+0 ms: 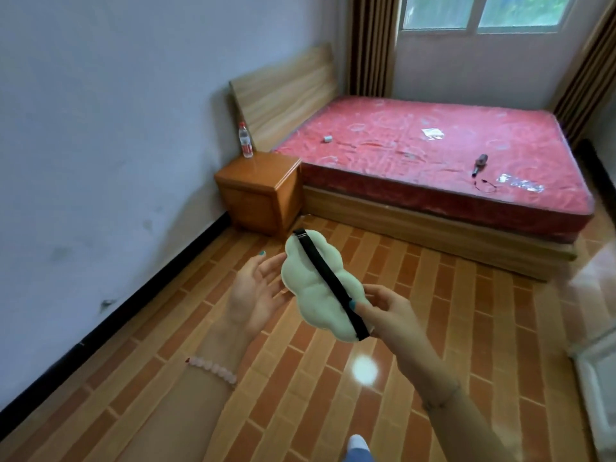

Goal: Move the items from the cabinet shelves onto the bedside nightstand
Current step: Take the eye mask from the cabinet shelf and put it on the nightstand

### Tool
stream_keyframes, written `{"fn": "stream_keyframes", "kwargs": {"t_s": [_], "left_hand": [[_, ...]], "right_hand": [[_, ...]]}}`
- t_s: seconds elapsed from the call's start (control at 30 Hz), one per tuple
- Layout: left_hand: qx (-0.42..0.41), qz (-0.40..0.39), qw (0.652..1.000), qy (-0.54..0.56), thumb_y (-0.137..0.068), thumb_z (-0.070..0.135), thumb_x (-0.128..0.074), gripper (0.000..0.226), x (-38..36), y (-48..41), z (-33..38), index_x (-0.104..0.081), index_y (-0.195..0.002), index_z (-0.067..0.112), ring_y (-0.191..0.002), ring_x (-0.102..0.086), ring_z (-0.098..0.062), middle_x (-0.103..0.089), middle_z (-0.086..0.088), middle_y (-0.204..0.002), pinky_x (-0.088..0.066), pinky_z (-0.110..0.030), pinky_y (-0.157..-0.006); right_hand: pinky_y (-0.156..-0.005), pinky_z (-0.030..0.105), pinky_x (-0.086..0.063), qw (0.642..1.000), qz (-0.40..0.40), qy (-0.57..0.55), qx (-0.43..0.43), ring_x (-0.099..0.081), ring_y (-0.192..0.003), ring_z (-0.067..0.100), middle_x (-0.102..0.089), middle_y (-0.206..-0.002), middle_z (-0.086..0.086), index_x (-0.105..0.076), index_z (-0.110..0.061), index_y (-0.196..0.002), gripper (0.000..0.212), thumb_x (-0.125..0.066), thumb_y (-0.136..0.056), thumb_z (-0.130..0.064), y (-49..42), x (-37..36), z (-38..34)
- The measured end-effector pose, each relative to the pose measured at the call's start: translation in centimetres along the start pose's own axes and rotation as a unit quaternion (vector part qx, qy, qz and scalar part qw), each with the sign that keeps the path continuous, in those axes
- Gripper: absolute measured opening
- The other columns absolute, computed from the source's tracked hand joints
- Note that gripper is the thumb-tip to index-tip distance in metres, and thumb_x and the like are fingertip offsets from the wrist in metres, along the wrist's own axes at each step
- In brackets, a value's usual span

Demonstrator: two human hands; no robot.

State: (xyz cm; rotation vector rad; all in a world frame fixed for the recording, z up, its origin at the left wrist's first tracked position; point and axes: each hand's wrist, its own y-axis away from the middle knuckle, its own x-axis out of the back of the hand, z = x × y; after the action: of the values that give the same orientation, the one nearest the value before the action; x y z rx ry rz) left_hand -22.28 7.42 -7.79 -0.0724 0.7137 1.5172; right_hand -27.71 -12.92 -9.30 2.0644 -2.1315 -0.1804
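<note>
**Right grip pinches eye mask, short of the nightstand**

Right grip (386,311) grasps the lower end of a pale green eye mask (300,278), thumb and fingers pinching it where the black strap (328,283) ends. The left grip (256,288) is released, palm up and fingers straight at the mask's edge; contact cannot be told. The mask hangs in the air over the tiled floor (466,311), nearer the person than the nightstand (263,208).

On the nightstand's surface (266,168), at its far corner by the wall (100,128), a water bottle (245,140) stands upright. Touching the nightstand's right side is a bed (433,151) with a bare red mattress carrying a few small things. Beyond the nightstand rise the wooden headboard (286,95), brown curtains (370,45) and a window (483,11).
</note>
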Motion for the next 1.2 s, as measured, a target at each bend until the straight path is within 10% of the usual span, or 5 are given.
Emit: {"fn": "stream_keyframes", "kwargs": {"t_s": [1.2], "left_hand": [[-0.016,0.058,0.998,0.036,-0.098,0.032,-0.038,0.041,-0.9,-48.6,21.4,-0.056,-0.122,0.004,-0.102,-0.062,-0.026,-0.063,-0.012,-0.118,-0.049,-0.039,-0.081]], "right_hand": [[-0.068,0.026,-0.056,0.995,-0.07,0.07,-0.015,-0.068,-0.079,0.006,-0.071,-0.092,-0.007,-0.066,-0.027,-0.099,0.019,-0.062,-0.084,-0.016,-55.2,-4.8,-11.4]]}}
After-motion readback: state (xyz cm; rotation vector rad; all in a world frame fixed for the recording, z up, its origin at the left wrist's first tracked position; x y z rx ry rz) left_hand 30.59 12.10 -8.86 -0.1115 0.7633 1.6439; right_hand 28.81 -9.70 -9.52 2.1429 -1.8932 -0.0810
